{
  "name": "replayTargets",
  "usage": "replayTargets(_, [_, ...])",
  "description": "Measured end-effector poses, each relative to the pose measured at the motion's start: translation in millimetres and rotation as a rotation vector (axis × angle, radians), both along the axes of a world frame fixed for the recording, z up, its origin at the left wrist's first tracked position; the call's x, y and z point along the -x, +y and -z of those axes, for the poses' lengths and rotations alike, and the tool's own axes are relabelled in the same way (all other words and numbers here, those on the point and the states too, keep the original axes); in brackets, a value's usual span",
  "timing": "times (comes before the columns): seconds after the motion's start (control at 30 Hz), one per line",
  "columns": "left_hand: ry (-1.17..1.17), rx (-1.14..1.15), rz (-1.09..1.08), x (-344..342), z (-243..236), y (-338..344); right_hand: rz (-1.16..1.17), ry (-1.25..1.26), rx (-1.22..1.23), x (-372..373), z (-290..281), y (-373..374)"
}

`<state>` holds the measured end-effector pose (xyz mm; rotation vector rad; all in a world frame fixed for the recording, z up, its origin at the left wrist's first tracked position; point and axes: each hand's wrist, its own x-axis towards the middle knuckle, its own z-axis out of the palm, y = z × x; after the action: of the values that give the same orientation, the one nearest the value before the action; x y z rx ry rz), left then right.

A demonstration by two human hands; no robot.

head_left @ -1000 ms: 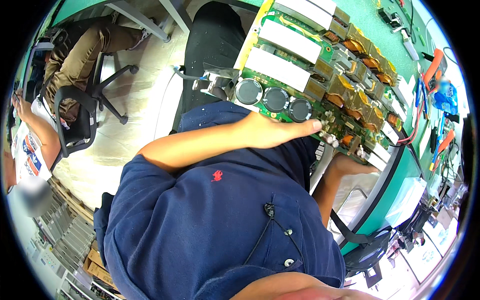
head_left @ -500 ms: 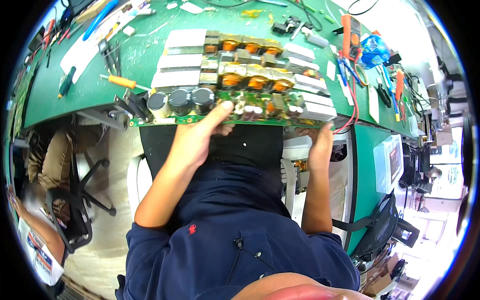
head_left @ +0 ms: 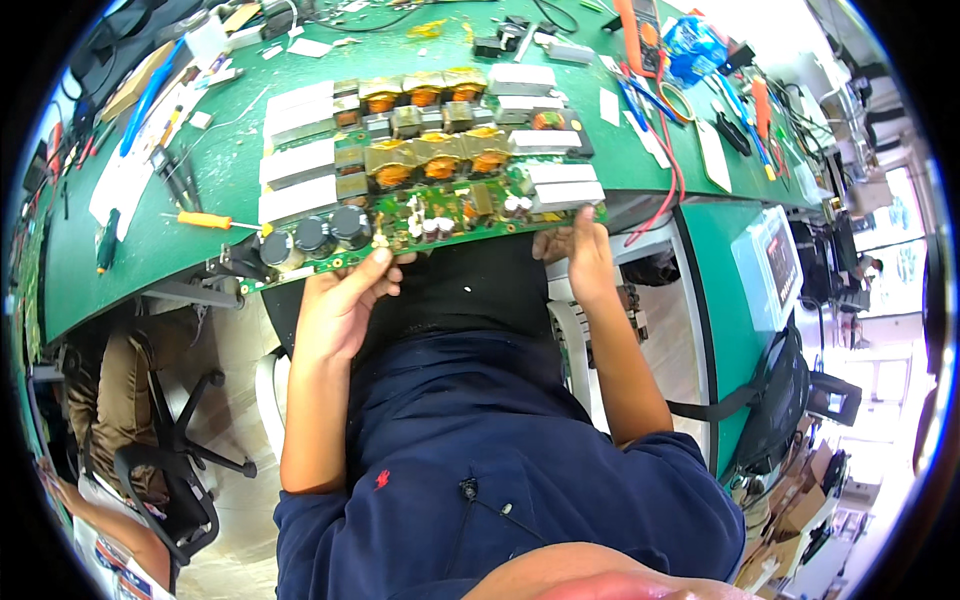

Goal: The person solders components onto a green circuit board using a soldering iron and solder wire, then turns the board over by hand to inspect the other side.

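A large green circuit board point(head_left: 400, 215) spans the front edge of the bench, tilted slightly in the view. It carries white heatsink blocks, copper-wound coils and several round black capacitors point(head_left: 314, 236). My left hand point(head_left: 345, 295) pinches its near edge beside the capacitors, thumb on top and fingers beneath. At the near right corner my right hand point(head_left: 583, 255) grips the board between thumb and curled fingers. An orange-handled screwdriver point(head_left: 205, 220) lies on the bench just left of the board.
The green bench point(head_left: 100, 280) also bears a green-handled screwdriver point(head_left: 108, 243), a blue plastic bag point(head_left: 695, 48), an orange multimeter point(head_left: 637, 30) and red cables. A clear plastic box point(head_left: 768, 268) stands on the right side bench. At lower left, another person sits near a black chair point(head_left: 165, 480).
The board has shifted left in view and its left end now sits lower. My left hand has moved left along the near edge; my right hand still holds the right corner.
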<state>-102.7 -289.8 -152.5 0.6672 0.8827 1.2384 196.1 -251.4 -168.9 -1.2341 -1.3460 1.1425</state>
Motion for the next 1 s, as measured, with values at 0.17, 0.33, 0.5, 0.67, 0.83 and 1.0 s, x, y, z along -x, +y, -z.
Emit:
replayTargets(0.17, [0.278, -0.137, -0.020, 6.3, 11.0, -10.4, 0.201, -0.269, -0.099, -0.1, 4.2, -1.6])
replayTargets(0.33, [0.130, -0.191, -0.120, 4.4, 6.8, -10.1, 0.159, 0.245, 0.013, -2.5, 11.7, 7.0])
replayTargets(0.5, [0.135, -0.205, -0.149, -4.2, -2.2, 5.1, 0.208, 0.218, 0.123, -6.1, 4.5, 23.0])
replayTargets(0.67, [0.163, -0.193, -0.152, -6.7, -14.1, 13.6, 0.057, 0.172, 0.203, -2.1, -21.7, 24.0])
replayTargets(0.83, [0.114, -0.208, -0.185, -3.7, -31.5, 21.4, -0.014, 0.292, 0.178, 16.1, -27.3, 20.8])
replayTargets(1.0, [0.008, -0.121, -0.236, 0.0, -43.2, 38.8, -0.120, 0.330, 0.183, 25.0, -28.0, 24.1])
